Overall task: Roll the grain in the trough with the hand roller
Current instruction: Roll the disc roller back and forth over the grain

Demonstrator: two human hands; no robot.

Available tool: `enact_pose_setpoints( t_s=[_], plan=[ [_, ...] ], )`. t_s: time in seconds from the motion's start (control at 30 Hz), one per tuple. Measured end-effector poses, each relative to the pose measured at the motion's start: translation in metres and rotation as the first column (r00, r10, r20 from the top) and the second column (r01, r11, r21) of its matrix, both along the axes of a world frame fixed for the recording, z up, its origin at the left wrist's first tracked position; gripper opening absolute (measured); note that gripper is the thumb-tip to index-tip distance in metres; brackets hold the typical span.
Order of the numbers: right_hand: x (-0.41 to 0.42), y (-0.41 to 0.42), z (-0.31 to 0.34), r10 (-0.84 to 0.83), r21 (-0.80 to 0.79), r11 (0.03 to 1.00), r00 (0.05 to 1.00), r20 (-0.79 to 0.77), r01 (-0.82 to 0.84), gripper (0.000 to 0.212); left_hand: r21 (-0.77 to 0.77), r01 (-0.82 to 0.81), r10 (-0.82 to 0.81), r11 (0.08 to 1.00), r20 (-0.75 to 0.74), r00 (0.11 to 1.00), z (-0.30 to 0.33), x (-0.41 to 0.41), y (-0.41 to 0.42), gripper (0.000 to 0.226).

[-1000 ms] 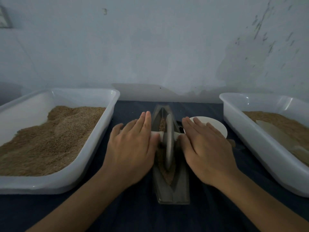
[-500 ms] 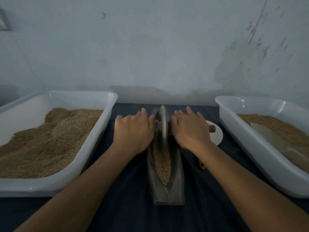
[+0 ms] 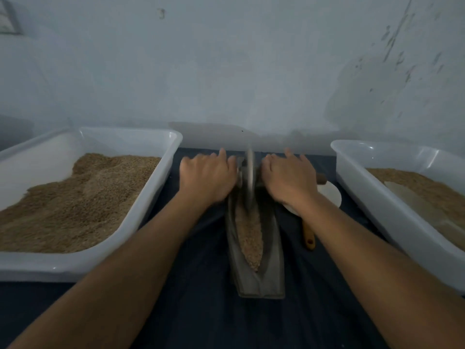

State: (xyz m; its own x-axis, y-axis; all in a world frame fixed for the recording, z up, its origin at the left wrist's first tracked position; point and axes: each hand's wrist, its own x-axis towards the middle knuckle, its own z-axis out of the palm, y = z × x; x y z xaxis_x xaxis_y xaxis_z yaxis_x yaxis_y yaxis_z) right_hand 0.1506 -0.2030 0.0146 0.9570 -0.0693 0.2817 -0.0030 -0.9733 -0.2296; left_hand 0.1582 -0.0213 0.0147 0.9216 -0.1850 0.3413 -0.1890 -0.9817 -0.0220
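There is a single view, from a wide-angle camera worn on the person's head, looking forward and down over a dark-covered table (image 3: 201, 311) toward a pale wall (image 3: 226, 71) that fills the upper half of the frame. Both forearms enter from the bottom corners and reach toward the centre, so the camera sits close above the work. Straight edges bow near the frame's left and right sides, a sign of the wide lens.
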Motion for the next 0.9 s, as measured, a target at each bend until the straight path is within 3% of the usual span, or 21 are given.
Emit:
enact_pose_setpoints(
  t_s=[0.07,0.13,0.2,0.27,0.37,0.5,0.63,0.8,0.9],
  plan=[
    [0.014,0.006,0.008,-0.081,0.012,0.997,0.996,0.026,0.08,0.055,-0.019,-0.023,0.021,1.0,-0.075,0.997,0.006,0.024,-0.003,0.039],
    [0.014,0.009,0.007,-0.089,-0.004,0.996,0.996,0.029,0.089,0.053,-0.004,-0.025,0.025,1.0,-0.05,0.998,0.003,0.027,-0.002,0.037],
    [0.0,0.005,-0.002,-0.036,-0.079,0.996,0.999,0.015,0.037,0.056,0.029,0.001,-0.003,1.0,0.064,0.998,-0.006,0.006,0.001,0.044],
    [-0.025,0.002,-0.009,0.046,-0.092,0.995,0.999,0.008,-0.045,0.061,-0.035,0.037,-0.032,0.999,0.134,0.991,-0.017,-0.024,0.007,0.055],
    [-0.076,0.0,-0.016,0.129,-0.109,0.987,0.988,0.082,-0.12,0.067,-0.135,0.114,-0.095,0.984,0.14,0.986,-0.03,-0.074,0.02,0.068],
    [-0.107,-0.001,-0.018,0.204,-0.127,0.975,0.966,0.158,-0.185,0.068,-0.151,0.195,-0.172,0.969,0.153,0.973,-0.039,-0.112,0.036,0.072],
    [-0.072,0.003,-0.011,0.177,-0.111,0.98,0.982,0.073,-0.168,0.065,-0.128,0.16,-0.15,0.979,0.09,0.985,-0.027,-0.081,0.03,0.074],
    [0.002,0.002,0.005,-0.01,-0.055,0.998,0.994,-0.107,0.004,0.053,0.033,0.038,-0.04,0.999,0.082,0.996,-0.004,0.002,0.003,0.049],
    [0.016,0.003,0.008,-0.059,0.001,0.998,0.991,-0.124,0.059,0.049,0.018,-0.03,0.029,0.999,0.052,0.998,0.002,0.019,-0.004,0.037]
  ],
)
